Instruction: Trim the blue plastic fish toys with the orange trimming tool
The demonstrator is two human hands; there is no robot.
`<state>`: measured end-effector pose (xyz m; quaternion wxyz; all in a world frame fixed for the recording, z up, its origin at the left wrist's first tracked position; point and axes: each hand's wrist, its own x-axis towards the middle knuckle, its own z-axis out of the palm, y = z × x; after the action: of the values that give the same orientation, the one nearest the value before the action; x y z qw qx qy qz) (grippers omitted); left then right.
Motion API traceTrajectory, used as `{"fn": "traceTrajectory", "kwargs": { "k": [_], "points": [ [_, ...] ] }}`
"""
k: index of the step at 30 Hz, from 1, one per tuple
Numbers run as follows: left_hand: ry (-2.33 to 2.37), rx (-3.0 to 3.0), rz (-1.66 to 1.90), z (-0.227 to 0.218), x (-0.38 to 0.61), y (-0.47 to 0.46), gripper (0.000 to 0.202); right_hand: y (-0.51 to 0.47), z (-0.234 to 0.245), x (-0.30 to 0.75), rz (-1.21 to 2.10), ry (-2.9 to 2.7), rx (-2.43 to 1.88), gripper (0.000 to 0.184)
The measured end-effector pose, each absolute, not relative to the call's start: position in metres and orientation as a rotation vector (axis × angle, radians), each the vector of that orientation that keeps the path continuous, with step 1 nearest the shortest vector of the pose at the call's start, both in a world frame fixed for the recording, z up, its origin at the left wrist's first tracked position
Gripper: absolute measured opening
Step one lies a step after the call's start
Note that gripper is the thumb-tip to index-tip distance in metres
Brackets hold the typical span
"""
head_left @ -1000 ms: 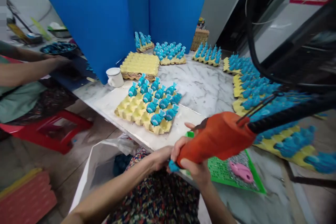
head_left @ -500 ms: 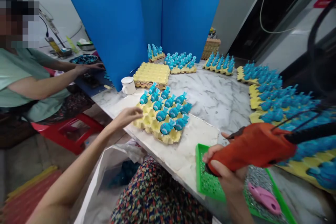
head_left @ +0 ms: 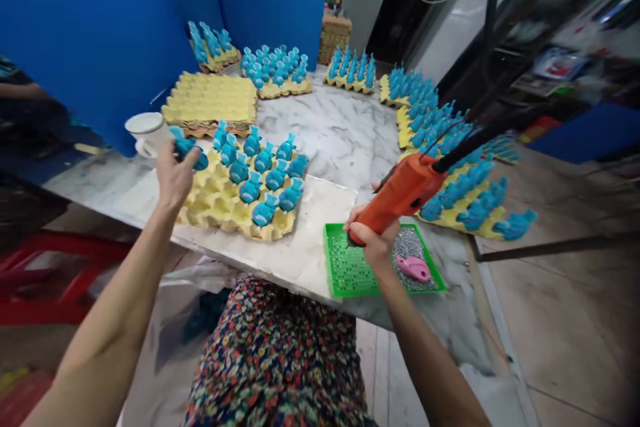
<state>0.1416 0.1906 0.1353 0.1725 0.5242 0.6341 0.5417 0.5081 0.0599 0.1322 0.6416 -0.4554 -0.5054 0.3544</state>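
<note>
My left hand [head_left: 173,177] pinches a small blue bird-like plastic figure [head_left: 186,147] beside the white mug [head_left: 153,137], above the left edge of a yellow egg tray [head_left: 215,197]. Several like blue figures [head_left: 253,188] stand in that tray's right and back cups; its front-left cups are bare. My right hand [head_left: 377,240] is wrapped round an orange electric screwdriver [head_left: 400,193], its tip pointing down over a green plastic basket [head_left: 345,273]. Small silvery screws [head_left: 410,240] and a pink-handled tool [head_left: 413,268] lie in the basket's right part.
A stack of yellow egg trays [head_left: 210,97] stands behind the mug. More trays of blue figures [head_left: 277,70] line the back and right of the marble table [head_left: 330,127]. Blue panels [head_left: 270,0] rise at the back left; a red stool [head_left: 55,273] is at lower left.
The view has swung to the right. My left hand, bare at the tray's edge before, now has a blue figure in its fingers near the mug. My right hand keeps hold of the screwdriver over the basket.
</note>
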Motion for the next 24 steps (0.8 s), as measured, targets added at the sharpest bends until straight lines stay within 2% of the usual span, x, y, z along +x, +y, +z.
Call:
{"fn": "traceTrajectory", "kwargs": {
  "k": [2, 5, 7, 10, 13, 16, 21, 24],
  "points": [
    [1.514, 1.312, 1.548, 0.149, 0.168, 0.158, 0.039, 0.061, 0.126, 0.509, 0.787, -1.179, -1.049, 0.007],
    [1.210, 1.088, 1.247, 0.157, 0.222, 0.100, 0.049, 0.062, 0.119, 0.509, 0.762, -1.172, -1.026, 0.009],
    [1.132, 0.923, 1.011, 0.152, 0.257, 0.069, 0.055, 0.063, 0.117, 0.508, 0.747, -1.167, -1.021, 0.009],
    [1.069, 0.770, 0.800, 0.130, 0.294, 0.042, 0.049, 0.063, 0.116, 0.508, 0.726, -1.180, -1.037, 0.008],
    [1.044, 0.726, 0.754, 0.103, 0.316, 0.035, 0.040, 0.060, 0.114, 0.509, 0.718, -1.179, -1.050, 0.007],
    [1.064, 0.684, 0.725, 0.085, 0.327, 0.035, 0.041, 0.058, 0.110, 0.507, 0.718, -1.155, -1.030, 0.009],
    [1.095, 0.682, 0.705, 0.085, 0.333, 0.035, 0.046, 0.057, 0.106, 0.504, 0.704, -1.115, -0.974, 0.019],
    [1.081, 0.696, 0.705, 0.090, 0.335, 0.034, 0.045, 0.055, 0.107, 0.503, 0.700, -1.107, -1.000, 0.012]
  ]
}}
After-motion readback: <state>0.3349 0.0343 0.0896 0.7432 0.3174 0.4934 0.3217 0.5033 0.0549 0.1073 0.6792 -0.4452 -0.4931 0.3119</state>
